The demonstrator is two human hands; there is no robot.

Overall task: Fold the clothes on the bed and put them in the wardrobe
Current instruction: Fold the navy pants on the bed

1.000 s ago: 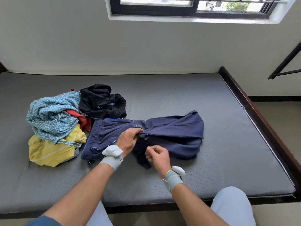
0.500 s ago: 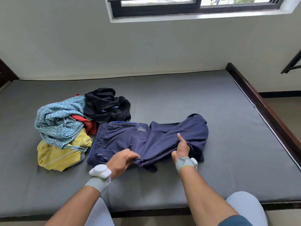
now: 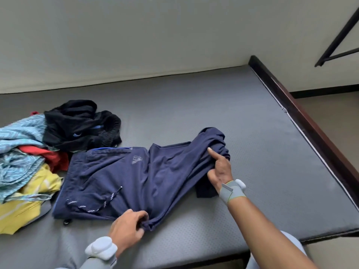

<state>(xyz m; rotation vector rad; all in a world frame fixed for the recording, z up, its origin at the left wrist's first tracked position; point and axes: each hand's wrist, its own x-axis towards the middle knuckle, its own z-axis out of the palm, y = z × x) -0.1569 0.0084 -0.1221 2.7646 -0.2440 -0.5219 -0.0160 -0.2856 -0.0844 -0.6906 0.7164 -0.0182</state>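
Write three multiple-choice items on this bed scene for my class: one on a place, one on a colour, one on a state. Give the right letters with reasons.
1. Where does the unfolded pile of clothes lie relative to the navy track pants?
A. to their left
B. to their right
C. on top of them

2. What colour is the garment at the bottom front of the pile?
A. white
B. yellow
C. pink

3. What is the left hand doing?
A. resting flat on the mattress
B. pinching the near edge of the pants
C. hanging in the air

Answers:
1 A, the heap sits at the picture's left beside the waistband.
2 B, the yellow garment shows there.
3 B, fingers are curled round bunched navy fabric.
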